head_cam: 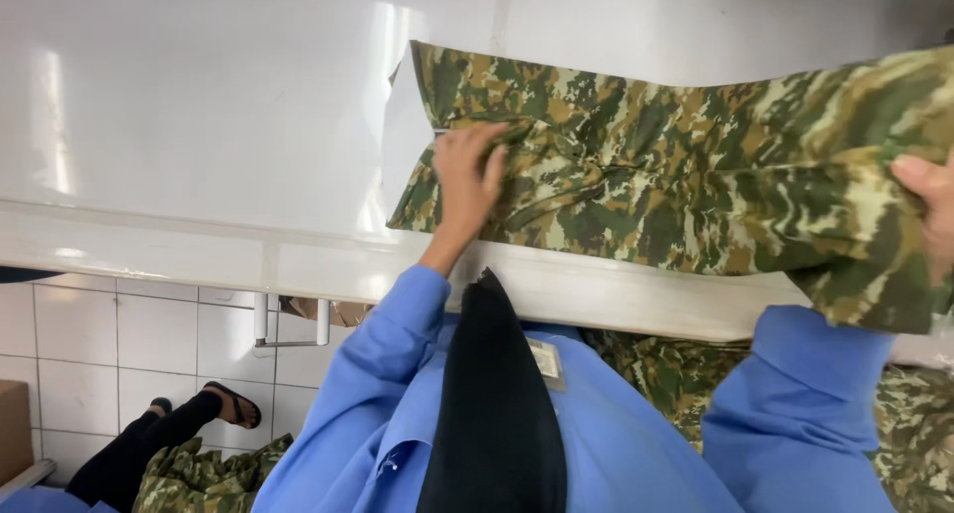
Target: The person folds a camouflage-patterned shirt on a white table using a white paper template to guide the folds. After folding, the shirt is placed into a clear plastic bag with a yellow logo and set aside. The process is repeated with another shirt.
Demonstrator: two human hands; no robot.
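A camouflage-patterned piece of fabric (676, 165) lies spread over the white glossy table (199, 105), hanging off at the right. My left hand (467, 175) rests on its left part, fingers pinching a fold of the cloth near the left edge. At the far right my right hand (929, 210) grips a bunched part of the same fabric, lifted a little off the table; the frame edge cuts off part of this hand. Both arms wear blue sleeves. A black cloth (492, 404) hangs down my front.
The table's front edge (298, 264) runs across the middle. Below it lie more camouflage pieces (204, 473) on the white tiled floor, another pile (914, 424) at lower right, a brown box (12, 428) at far left, and another person's sandalled foot (231, 406).
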